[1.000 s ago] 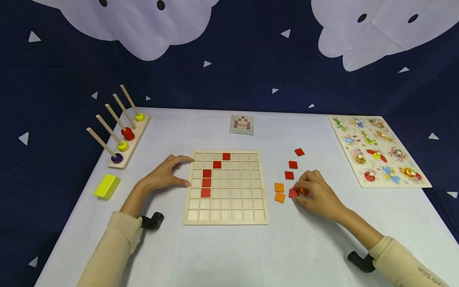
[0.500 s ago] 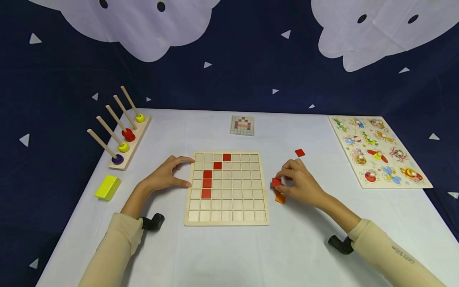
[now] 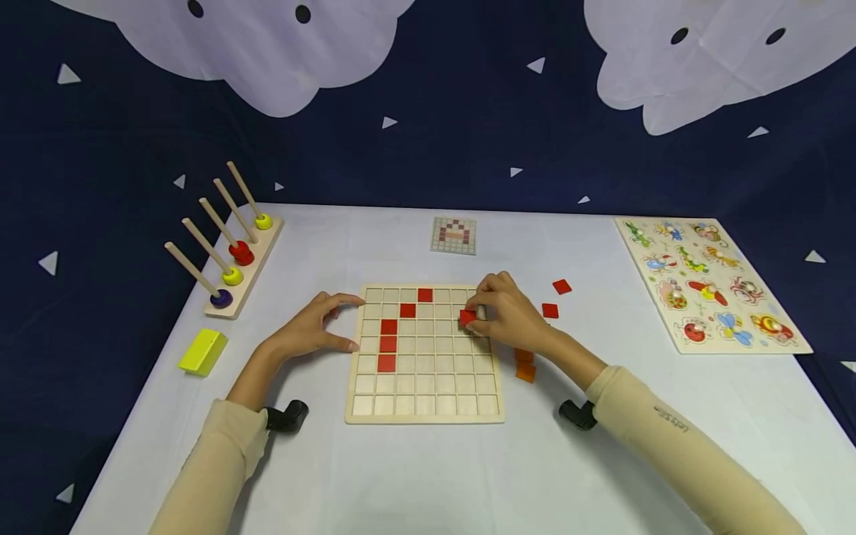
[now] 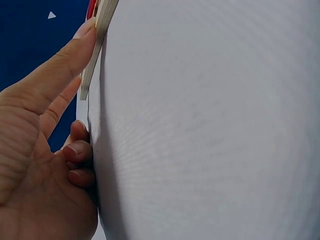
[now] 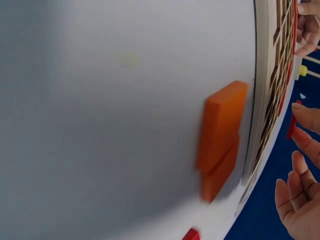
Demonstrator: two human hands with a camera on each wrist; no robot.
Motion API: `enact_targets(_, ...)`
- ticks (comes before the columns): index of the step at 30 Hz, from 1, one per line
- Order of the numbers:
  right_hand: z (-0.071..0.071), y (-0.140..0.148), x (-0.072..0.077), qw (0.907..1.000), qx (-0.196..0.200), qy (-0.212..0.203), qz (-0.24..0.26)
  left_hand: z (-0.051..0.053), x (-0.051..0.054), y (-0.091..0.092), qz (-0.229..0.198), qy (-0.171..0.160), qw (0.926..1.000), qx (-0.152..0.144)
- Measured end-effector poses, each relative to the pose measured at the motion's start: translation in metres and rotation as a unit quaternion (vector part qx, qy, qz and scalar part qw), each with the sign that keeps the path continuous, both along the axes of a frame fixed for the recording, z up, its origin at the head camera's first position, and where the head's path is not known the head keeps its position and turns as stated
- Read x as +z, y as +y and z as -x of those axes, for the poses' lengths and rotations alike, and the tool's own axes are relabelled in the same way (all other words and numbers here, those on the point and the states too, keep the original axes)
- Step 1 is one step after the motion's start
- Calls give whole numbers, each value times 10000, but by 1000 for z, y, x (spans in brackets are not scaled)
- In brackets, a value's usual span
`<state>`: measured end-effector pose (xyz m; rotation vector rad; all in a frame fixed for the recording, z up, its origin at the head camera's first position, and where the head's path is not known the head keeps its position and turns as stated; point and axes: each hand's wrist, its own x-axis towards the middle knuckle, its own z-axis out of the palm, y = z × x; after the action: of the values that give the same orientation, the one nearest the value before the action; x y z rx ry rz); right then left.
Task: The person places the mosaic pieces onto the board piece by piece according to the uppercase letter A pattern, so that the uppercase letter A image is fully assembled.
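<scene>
My right hand (image 3: pixel 511 316) pinches a red square tile (image 3: pixel 467 317) between thumb and fingertips, over the upper right of a wooden grid board (image 3: pixel 425 418). In the right wrist view this tile (image 5: pixel 294 121) stands clear of the board's surface. Several red tiles (image 3: pixel 388 344) sit in the grid's cells, in a column and a rising diagonal. At the board's left edge, my left hand (image 3: pixel 307 327) rests with thumb and index finger spread and touching the rim. Its other fingers (image 4: pixel 77 151) curl loosely in the left wrist view.
Loose orange tiles (image 3: pixel 525 371) and red tiles (image 3: pixel 550 310) lie right of the board. A small pattern card (image 3: pixel 453 236) lies behind it. A peg stacker (image 3: pixel 244 275) and yellow block (image 3: pixel 203 351) stand left; an insect puzzle board (image 3: pixel 712 286) lies far right.
My right hand has picked a red tile from the loose ones and carried it left over the board's upper right. My left hand has stayed at the board's left edge.
</scene>
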<state>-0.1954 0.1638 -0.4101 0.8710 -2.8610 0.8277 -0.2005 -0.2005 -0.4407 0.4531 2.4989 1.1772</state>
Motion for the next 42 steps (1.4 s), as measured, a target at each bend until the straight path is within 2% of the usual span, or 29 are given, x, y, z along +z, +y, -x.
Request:
enact_targets(9, 16, -24, -8, 9998, 40, -34, -166, 0, 0, 1, 33, -24, 10000, 29)
enact_targets(17, 22, -33, -11, 9995, -93, -171, -229, 0, -1, 1, 41, -30, 10000, 39)
enact_targets(27, 29, -38, -12, 9965, -256, -796, -9, 1, -2, 0, 65, 2, 10000, 5)
enact_targets(32, 31, -40, -7, 9938, -324, -1064, -78, 0, -1, 0, 38, -25, 10000, 19)
enact_targets(37, 24, -31, -1, 9942, -395, -983, -198, -1, -3, 1, -84, -72, 9999, 46)
enact_targets(42, 20, 1, 9, 9959, -527, -732, -31, 0, -1, 1, 43, -57, 9999, 86)
